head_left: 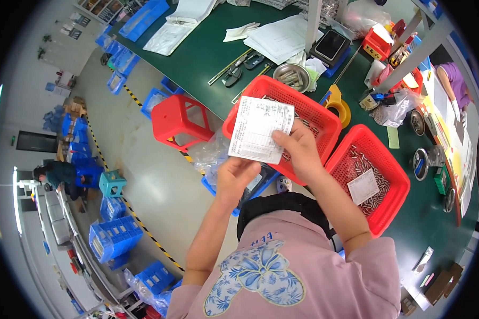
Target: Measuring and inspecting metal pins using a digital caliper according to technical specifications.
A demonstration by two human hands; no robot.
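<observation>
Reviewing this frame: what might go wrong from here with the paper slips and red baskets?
Mix-up: the right hand holds a white slip over the left red basket, while a second slip lies in the right red basket; they might get swapped.
Spill: the left red basket seems to overhang the edge of the green table, so a knock could tip it.

Room to pass over surface [191, 74] L of measuring tools [233, 76] & R of right red basket [400, 183]. Held sheet [255, 127] + R hand [299, 147] block part of left red basket [326, 130] from above; R forearm [338, 199] crosses right basket's L side. Tape disp. [336, 102] just beyond baskets, metal bowl [291, 78] & upright post [313, 24] farther. Stool [178, 117] nr surface's L edge.
</observation>
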